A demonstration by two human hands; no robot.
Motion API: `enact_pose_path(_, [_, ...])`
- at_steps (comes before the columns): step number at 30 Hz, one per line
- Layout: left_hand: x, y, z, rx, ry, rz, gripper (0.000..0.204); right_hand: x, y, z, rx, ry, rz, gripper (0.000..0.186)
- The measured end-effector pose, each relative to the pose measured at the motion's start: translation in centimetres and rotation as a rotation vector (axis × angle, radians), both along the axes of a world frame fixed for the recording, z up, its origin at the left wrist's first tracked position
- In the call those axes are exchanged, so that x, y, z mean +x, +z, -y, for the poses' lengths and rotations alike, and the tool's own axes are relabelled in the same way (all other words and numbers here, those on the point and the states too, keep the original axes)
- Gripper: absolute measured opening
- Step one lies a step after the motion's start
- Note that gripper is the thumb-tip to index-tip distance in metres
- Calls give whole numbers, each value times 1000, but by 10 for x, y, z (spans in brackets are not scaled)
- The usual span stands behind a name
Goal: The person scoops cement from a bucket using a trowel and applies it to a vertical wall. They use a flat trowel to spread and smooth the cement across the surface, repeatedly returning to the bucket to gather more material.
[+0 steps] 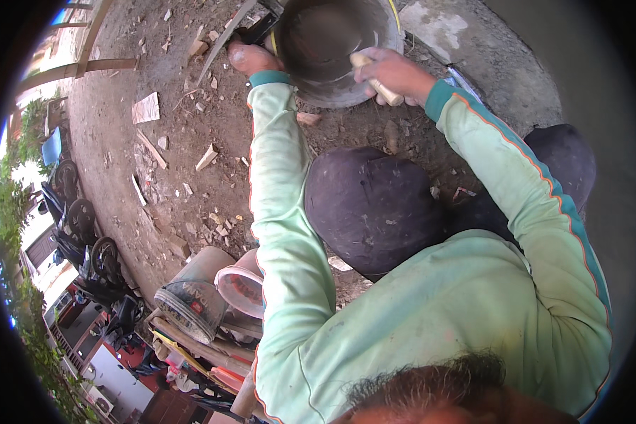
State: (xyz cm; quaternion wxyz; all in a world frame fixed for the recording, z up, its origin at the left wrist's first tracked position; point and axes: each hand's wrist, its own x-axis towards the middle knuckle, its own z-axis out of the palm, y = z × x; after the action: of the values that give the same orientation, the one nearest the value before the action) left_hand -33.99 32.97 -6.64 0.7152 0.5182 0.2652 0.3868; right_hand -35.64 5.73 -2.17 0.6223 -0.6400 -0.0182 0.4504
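Ahead of my knees stands a round grey bucket (318, 97) with wet grey mortar (325, 32) inside. My right hand (397, 72) is at the bucket's near right rim, closed around a pale wooden handle (379, 83). Whatever that handle belongs to is hidden. At the bucket's left side, my left hand (256, 59) is closed on the black handle (260, 30) of a flat tool. The tool's thin grey plate (224, 37) shows edge-on, left of the hand.
Brick bits and wood scraps (146, 109) litter the dirt ground on the left. A dirty clear bucket (194, 293) and a pinkish pail (240, 284) lie beside my left arm. Motorbikes (85, 240) stand farther left. A concrete slab (473, 56) borders the bucket's right.
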Motion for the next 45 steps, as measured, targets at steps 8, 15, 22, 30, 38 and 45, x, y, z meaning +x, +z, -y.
enact_pose_path(8, [36, -7, 32, 325, -87, -42, 37, 86, -67, -73, -318, 522, 1114, 28])
enact_pose_path(15, [-14, -57, -70, 655, 106, -238, 36, -14, -46, -42, -535, 756, 1295, 42])
enact_pose_path(22, [-10, 0, -15, 146, -263, -44, 31, 26, 2, -45, -617, 739, 1278, 39])
enact_pose_path(30, [-9, -50, -34, -4, -71, 90, 46, 17, 4, -55, -590, 895, 1366, 32])
enact_pose_path(38, [18, -31, 18, -125, -187, 198, 45, 38, -26, 2, -682, 900, 1274, 30])
enact_pose_path(45, [-2, -61, -48, 905, -121, -58, 45, -26, -24, -30, -620, 816, 1294, 39])
